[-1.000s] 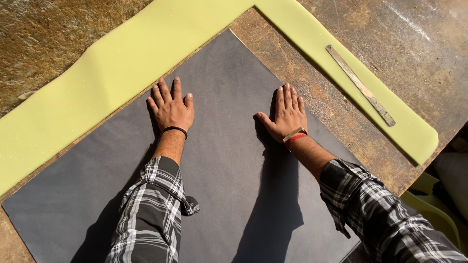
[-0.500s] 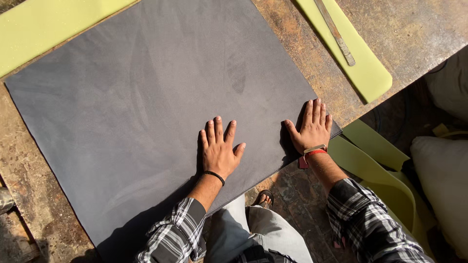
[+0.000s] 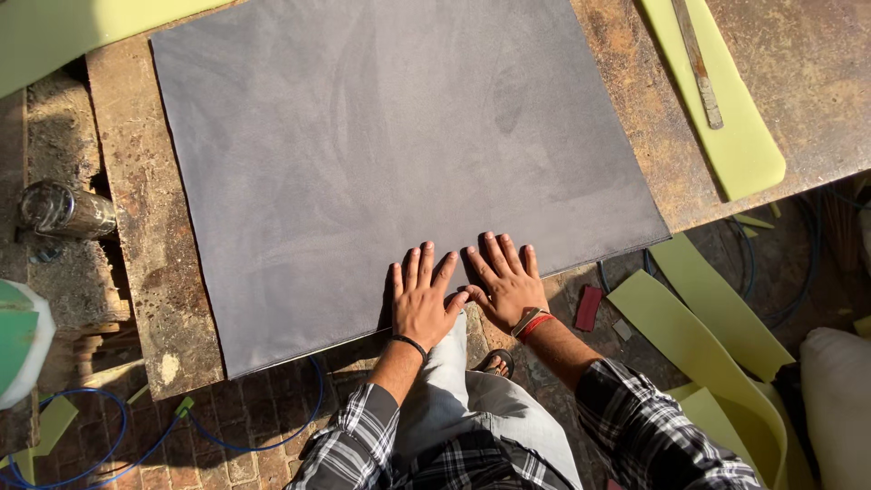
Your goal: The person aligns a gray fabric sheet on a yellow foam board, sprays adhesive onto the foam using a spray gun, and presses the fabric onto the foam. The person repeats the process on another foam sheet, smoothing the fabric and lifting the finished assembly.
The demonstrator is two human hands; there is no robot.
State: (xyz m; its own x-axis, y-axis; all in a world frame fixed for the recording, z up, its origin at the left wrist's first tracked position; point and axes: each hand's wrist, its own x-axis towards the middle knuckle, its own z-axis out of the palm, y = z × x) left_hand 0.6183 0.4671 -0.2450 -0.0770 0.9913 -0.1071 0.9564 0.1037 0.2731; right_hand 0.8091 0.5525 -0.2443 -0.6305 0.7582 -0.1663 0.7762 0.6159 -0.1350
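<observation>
Both hands — left hand [image 3: 423, 304], right hand [image 3: 504, 289] — are being pressed flat, fingers spread, gripping nothing, on the dark grey sheet's [image 3: 390, 154] near edge.

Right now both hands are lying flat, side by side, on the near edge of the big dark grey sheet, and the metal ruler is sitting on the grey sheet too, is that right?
Not quite. The metal ruler lies on the yellow-green foam strip at the far right, apart from the dark grey sheet. The rest holds: the head view shows the left hand and right hand flat, side by side, at its near edge.
</observation>
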